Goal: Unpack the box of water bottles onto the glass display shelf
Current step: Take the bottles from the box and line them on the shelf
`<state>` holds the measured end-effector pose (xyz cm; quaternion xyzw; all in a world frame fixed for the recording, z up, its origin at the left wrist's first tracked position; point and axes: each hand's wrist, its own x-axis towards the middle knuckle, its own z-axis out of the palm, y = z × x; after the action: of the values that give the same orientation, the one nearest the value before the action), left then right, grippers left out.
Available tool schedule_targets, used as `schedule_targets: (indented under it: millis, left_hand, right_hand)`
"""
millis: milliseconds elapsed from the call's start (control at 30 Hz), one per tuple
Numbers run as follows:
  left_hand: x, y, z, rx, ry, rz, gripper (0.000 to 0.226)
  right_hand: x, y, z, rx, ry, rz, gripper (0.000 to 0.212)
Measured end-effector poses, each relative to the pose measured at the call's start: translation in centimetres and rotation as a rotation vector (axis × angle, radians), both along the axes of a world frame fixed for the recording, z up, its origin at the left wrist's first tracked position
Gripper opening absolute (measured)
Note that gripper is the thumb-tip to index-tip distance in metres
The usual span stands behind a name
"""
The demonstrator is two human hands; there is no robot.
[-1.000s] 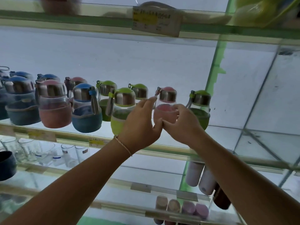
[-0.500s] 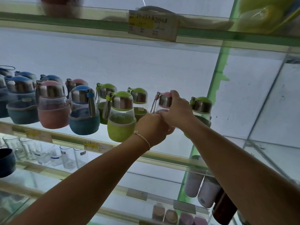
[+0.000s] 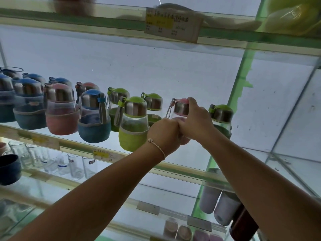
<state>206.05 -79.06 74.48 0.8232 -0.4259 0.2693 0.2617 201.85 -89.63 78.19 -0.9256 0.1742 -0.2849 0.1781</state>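
A pink-capped water bottle (image 3: 180, 106) with a steel collar stands on the glass display shelf (image 3: 175, 168), between a green bottle (image 3: 133, 124) and another green bottle (image 3: 221, 117). My left hand (image 3: 164, 134) grips its lower body from the left. My right hand (image 3: 196, 122) grips its upper body, thumb up against the steel collar. Both hands hide most of the bottle's body. Several blue, pink and green bottles (image 3: 94, 119) stand in rows to the left on the same shelf.
An upper glass shelf (image 3: 104, 26) with a price tag (image 3: 172, 25) runs overhead. Drinking glasses (image 3: 52, 160) and a dark bowl (image 3: 9, 168) sit on the shelf below; tumblers (image 3: 218, 204) lie lower right. A green post (image 3: 241, 80) stands right.
Both hands have carried the pink-capped bottle deeper onto the shelf. My right hand has slid up to its collar. The view has shifted slightly.
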Motion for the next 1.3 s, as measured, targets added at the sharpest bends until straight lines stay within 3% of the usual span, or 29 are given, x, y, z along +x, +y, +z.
schedule_targets:
  millis: [100, 267, 367, 467, 533, 767, 1133, 1300]
  left_hand:
    - [-0.5, 0.6, 0.5, -0.032, -0.020, -0.038, 0.027]
    - [-1.4, -1.0, 0.7, -0.049, 0.039, -0.170, 0.021]
    - [-2.5, -3.2, 0.5, 0.016, 0.137, -0.203, 0.025]
    - [-3.8, -5.3, 0.1, 0.126, 0.327, -0.282, 0.030]
    - [-4.4, -6.5, -0.2, 0.115, 0.417, -0.279, 0.026]
    - [-5.2, -9.8, -0.8, -0.025, 0.519, -0.240, 0.021]
    - [-6.4, -11.6, -1.0, -0.053, 0.519, -0.260, 0.019]
    - [-6.4, -10.5, -0.6, -0.007, 0.493, -0.289, 0.032]
  right_hand:
    - [-1.2, 0.0, 0.8, -0.093, -0.017, -0.027, 0.066]
    - [-3.5, -2.8, 3.3, -0.291, -0.117, -0.209, 0.052]
    - [-4.5, -5.6, 4.0, -0.116, -0.048, -0.286, 0.060]
    - [-5.6, -7.2, 3.3, 0.152, -0.008, -0.193, 0.069]
    - [-6.0, -7.7, 2.3, 0.206, -0.055, -0.148, 0.068]
    - [-7.4, -10.0, 1.7, 0.157, -0.129, -0.190, 0.060]
    - [-8.9, -12.0, 1.3, 0.119, -0.111, -0.211, 0.070]
    - [-8.8, -12.4, 1.0, 0.150, -0.122, -0.205, 0.074]
